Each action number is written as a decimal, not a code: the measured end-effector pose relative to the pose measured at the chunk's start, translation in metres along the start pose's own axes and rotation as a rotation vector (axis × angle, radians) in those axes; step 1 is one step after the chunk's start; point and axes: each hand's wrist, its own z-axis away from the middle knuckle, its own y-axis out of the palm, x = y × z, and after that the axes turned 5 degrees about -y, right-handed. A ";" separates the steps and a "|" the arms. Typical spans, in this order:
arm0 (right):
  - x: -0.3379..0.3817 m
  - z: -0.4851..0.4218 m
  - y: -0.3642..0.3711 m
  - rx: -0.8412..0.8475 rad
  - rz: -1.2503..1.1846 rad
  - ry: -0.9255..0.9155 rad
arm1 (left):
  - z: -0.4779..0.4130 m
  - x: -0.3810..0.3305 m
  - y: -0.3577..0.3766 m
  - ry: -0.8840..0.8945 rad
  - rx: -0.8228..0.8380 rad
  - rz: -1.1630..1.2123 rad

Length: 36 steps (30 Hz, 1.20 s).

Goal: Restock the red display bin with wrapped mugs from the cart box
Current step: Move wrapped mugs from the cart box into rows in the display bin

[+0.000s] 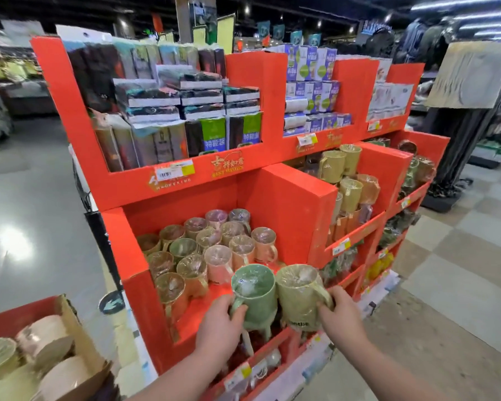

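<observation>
The red display bin (287,198) stands in front of me with several wrapped mugs (214,250) upright in its back left part. My left hand (219,321) grips a wrapped green mug (253,287) by its handle side, over the bin's front. Beside it, my right hand (340,312) grips the handle of a wrapped yellow-green mug (300,290). Both mugs are upright and touch each other. The cart box (78,322) sits at the lower left with several wrapped pink and yellow mugs lying in it.
The bin to the right holds more wrapped mugs (347,175). Upper red shelves (185,172) carry boxed goods. Price tags line the front edge (243,371). Open grey floor lies left, tiled aisle right, with a clothing stand (457,140) at far right.
</observation>
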 end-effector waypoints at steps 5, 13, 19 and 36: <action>0.008 -0.037 0.030 0.068 0.018 -0.038 | -0.021 0.024 -0.009 -0.087 -0.074 0.015; 0.027 -0.086 0.064 0.202 0.019 -0.119 | -0.040 0.048 -0.016 -0.287 -0.211 0.006; 0.033 -0.127 0.085 0.362 0.000 -0.197 | -0.052 0.049 -0.010 -0.420 -0.273 -0.028; 0.005 -0.188 0.128 0.646 0.053 -0.278 | -0.076 0.074 0.024 -0.774 -0.202 -0.159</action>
